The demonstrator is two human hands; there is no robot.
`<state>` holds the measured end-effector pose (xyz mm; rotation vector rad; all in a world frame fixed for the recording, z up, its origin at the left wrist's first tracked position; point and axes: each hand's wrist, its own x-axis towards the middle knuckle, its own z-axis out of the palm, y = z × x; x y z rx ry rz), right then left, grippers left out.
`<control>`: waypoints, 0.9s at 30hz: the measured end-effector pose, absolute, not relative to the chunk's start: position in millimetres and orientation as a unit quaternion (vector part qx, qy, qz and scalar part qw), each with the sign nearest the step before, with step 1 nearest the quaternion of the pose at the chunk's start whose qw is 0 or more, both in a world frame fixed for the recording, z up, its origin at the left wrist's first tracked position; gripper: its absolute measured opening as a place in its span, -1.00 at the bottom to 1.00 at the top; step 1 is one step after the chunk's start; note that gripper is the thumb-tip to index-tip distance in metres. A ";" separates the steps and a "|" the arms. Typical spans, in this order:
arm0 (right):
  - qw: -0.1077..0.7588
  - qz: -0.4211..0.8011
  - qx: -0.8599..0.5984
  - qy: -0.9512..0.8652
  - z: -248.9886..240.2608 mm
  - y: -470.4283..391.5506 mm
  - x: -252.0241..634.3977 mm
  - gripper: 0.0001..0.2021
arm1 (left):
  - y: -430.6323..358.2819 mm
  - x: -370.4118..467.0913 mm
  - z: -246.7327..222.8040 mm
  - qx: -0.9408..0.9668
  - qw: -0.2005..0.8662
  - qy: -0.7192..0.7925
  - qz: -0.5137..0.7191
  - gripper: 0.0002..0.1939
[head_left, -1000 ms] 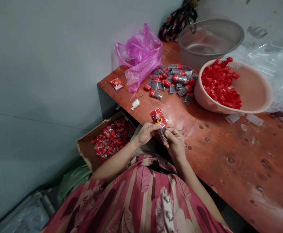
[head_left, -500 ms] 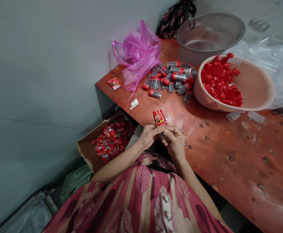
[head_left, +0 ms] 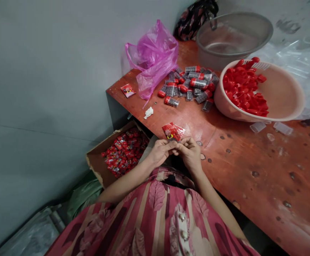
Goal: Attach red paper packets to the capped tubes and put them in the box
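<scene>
A small red printed plastic packet [head_left: 168, 130] with a clear part is pinched at its lower edge between both hands, over the table's front edge. My left hand [head_left: 160, 151] is closed on its left side, thumb on top. On the other side my right hand [head_left: 190, 153] grips it with thumb and forefinger, the fingertips of both hands touching or nearly so. Something dark shows at the packet's lower end, partly hidden by the fingers. Beyond the hands lies a pile of clear vials [head_left: 173, 101] with red caps and dark contents.
A pink basket [head_left: 282, 89] holds red caps [head_left: 244, 89]; behind it stands a grey basin [head_left: 234, 58]. A magenta plastic bag [head_left: 157, 53], another red packet [head_left: 128, 90] and a white scrap [head_left: 148, 112] lie leftward. Below the table edge, a carton [head_left: 96, 167] contains many red packets.
The packet has tipped leftward and its upper part looks spread wider. Both hands have drawn slightly closer together at its lower edge. The whole view has shifted a little.
</scene>
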<state>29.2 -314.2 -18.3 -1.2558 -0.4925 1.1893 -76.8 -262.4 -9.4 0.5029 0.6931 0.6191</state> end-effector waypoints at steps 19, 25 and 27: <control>0.616 0.419 -0.621 -0.242 -10.9 -318.8 63.4 -0.81 | -230.2 -64.9 -46.7 0.827 0.296 0.377 0.295 -0.67; 0.603 0.409 -0.635 -0.256 -16.4 -317.0 67.5 -0.83 | -227.3 -56.6 -60.6 0.856 0.171 0.396 0.287 -0.76; 0.602 0.390 -0.643 -0.266 -18.0 -310.6 67.7 -0.81 | -228.0 -56.7 -60.7 0.842 0.181 0.399 0.314 -0.77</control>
